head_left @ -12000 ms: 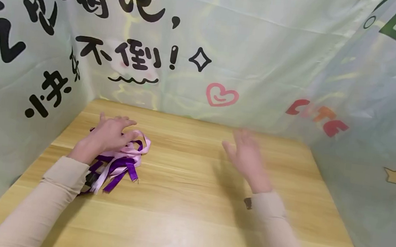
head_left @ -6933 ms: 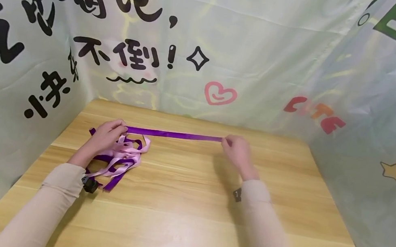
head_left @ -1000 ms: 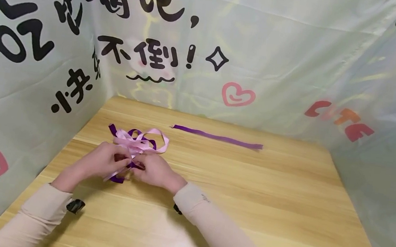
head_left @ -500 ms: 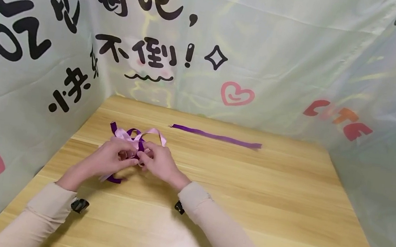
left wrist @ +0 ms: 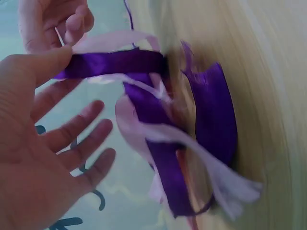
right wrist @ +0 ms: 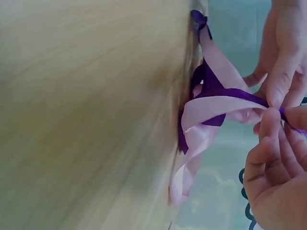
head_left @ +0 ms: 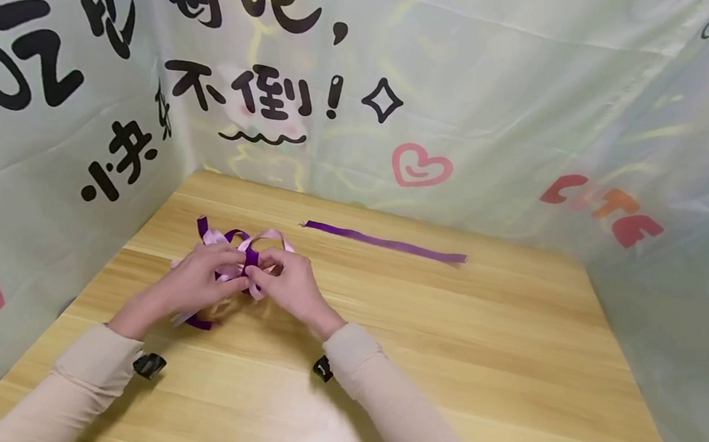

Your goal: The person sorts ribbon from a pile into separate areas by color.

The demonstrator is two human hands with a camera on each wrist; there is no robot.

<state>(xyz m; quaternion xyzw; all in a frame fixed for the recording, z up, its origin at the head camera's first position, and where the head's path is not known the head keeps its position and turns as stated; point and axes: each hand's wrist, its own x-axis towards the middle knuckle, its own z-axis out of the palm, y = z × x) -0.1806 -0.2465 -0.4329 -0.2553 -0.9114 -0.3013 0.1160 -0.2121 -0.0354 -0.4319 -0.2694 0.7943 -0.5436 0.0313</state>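
Purple ribbon [left wrist: 115, 63] is pinched by both the left hand [head_left: 200, 278] and right hand [head_left: 297, 289]; pulling hard could knot the tangled pink ribbons [right wrist: 223, 69].

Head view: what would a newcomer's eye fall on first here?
Probably the tangle of purple and pink ribbons on the left part of the table, with the left hand and right hand both pinching a purple strand. Next would likely come the single purple ribbon lying nearly straight near the table's back edge, then the bold black characters on the pale cloth behind.
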